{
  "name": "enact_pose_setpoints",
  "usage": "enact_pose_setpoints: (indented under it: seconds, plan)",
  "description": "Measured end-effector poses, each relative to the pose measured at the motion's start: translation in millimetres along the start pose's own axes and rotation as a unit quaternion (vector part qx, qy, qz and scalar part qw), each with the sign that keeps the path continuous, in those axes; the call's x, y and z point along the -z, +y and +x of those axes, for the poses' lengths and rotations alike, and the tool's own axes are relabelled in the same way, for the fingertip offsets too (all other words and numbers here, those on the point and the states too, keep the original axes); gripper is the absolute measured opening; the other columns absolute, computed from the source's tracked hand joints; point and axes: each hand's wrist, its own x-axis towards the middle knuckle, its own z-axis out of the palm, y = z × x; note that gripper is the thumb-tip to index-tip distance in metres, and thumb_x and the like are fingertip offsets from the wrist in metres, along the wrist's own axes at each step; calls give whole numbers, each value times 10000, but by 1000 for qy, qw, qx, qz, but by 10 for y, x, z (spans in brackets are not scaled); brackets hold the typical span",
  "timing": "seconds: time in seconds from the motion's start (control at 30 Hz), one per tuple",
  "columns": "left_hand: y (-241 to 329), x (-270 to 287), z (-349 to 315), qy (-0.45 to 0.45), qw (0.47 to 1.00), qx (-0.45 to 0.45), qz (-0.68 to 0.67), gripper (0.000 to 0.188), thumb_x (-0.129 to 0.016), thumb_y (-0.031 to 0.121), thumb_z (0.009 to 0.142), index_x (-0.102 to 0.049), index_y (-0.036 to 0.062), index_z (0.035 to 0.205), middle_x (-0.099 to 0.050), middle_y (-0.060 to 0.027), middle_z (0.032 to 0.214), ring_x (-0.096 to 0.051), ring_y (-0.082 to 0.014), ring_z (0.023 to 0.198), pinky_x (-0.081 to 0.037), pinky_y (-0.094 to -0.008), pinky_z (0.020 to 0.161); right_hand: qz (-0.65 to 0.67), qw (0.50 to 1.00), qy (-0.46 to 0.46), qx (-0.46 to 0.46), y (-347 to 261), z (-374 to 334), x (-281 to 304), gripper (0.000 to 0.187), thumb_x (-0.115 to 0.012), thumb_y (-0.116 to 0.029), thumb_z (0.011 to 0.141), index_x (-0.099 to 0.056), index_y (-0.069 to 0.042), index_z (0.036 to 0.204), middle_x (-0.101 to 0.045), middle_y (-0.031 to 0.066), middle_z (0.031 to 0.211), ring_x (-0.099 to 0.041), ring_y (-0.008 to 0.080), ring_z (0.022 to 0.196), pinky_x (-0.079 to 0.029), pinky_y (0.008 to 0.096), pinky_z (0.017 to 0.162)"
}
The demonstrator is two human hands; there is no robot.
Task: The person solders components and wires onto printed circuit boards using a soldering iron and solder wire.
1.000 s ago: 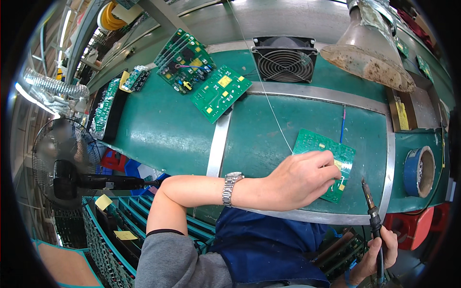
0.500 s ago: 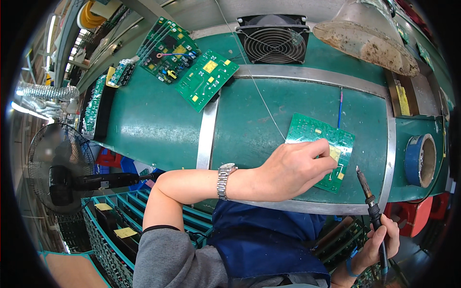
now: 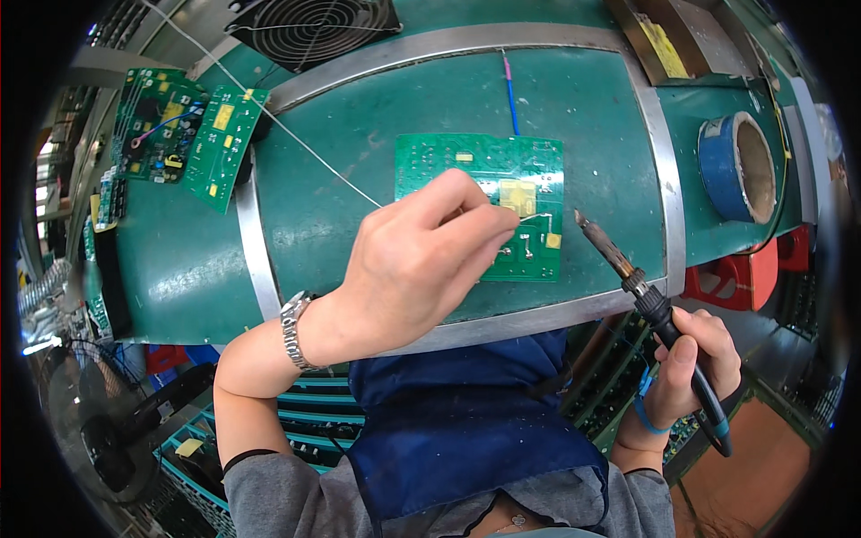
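Observation:
A green circuit board (image 3: 430, 161) with yellow patches lies on the bench, a blue wire (image 3: 513, 108) with a pink sleeve running from its far edge. Over the board's near left part is my left hand (image 3: 421, 251), its thumb and fingers pinched on solder wire (image 3: 332, 170). The strand slants in from the upper left, and a short end pokes out past the fingertips over the board. My right hand (image 3: 700, 368) grips a soldering iron (image 3: 655, 309) by its black handle. The iron's tip points up and left, just off the board's right edge, apart from it.
Two more boards (image 3: 221, 148) lie at the far left. A fan with a round grille (image 3: 314, 27) stands at the back. On the right are a blue tape-like roll (image 3: 731, 170) and a metal box (image 3: 673, 45). Metal strips (image 3: 659, 161) cross the green bench (image 3: 341, 108).
The view has shifted, so the bench and its things appear farther left and higher. The iron's tip sits closer to the board's right edge. Both hands keep their hold.

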Motion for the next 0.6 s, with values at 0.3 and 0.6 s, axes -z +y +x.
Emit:
enact_pose_setpoints:
  seconds: [0.3, 0.6]
  plan:
    - [43, -33, 15, -3, 1000, -3, 6, 181, -749, -33, 741, -721, 43, 903, -564, -43, 776, -569, -142, 605, -452, -262, 513, 3, 998, -53, 21, 26, 29, -11, 223, -698, -200, 836, -683, 17, 886, -560, 29, 553, -506, 135, 454, -367, 247, 445]
    - [3, -64, -2, -20, 1000, -9, 11, 202, -753, -33, 730, -725, 44, 914, -565, -46, 786, -570, -148, 625, -447, -266, 518, -18, 997, -65, 47, 33, 0, -58, 205, -703, -189, 819, -697, 1, 897, -553, 24, 547, -521, 147, 447, -376, 257, 431]
